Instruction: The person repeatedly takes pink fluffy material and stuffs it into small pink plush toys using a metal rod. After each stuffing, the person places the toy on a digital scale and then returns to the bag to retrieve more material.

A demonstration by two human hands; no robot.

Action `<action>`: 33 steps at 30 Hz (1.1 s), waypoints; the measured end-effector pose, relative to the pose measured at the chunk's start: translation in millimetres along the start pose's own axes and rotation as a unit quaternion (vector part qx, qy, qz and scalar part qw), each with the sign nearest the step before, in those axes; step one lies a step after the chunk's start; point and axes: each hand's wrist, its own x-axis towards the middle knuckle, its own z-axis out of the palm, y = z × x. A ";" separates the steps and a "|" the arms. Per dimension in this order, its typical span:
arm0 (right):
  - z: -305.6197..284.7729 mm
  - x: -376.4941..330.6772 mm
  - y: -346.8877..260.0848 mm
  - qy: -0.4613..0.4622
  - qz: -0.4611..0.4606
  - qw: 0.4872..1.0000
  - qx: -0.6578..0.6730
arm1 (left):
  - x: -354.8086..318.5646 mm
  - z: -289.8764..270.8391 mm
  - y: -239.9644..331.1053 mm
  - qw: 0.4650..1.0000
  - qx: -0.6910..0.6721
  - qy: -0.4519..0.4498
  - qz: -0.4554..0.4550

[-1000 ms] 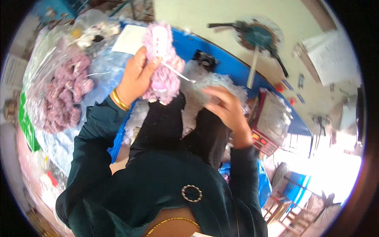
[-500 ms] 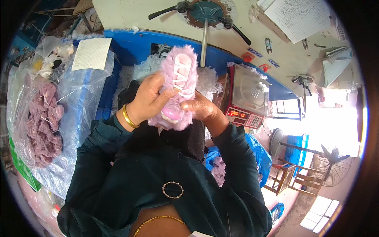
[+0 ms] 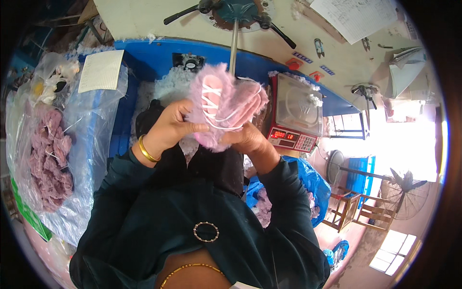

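Note:
A furry pink-lilac plush toy piece point(image 3: 228, 98) is held up in front of me. White criss-cross lacing runs along its pink inset, and a long pink flap lies folded out to the right. My left hand point(image 3: 173, 126) is closed on its left edge, thumb across the front. From the lower right my right hand point(image 3: 249, 138) grips it, fingers mostly hidden behind. Just behind the piece, a thin metal tube point(image 3: 234, 48) comes down from a round green machine plate point(image 3: 237, 10) with black handles.
White stuffing point(image 3: 168, 84) fills a blue bin point(image 3: 154, 47) behind my hands. A red digital scale point(image 3: 288, 135) stands to the right. Left, purple plush pieces point(image 3: 50, 159) lie on clear plastic. A blue bag point(image 3: 313, 185) with more plush sits by my right elbow. Snips point(image 3: 319, 48) lie on the table.
The plush piece has been turned, and its pink flap now shows spread to the right. Both hands keep hold of it. The whole view has shifted slightly.

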 end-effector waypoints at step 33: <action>-82.1 149.2 -62.2 0.386 -0.356 0.427 -0.736 | 126.3 -38.0 -22.4 0.991 -0.059 0.105 -0.057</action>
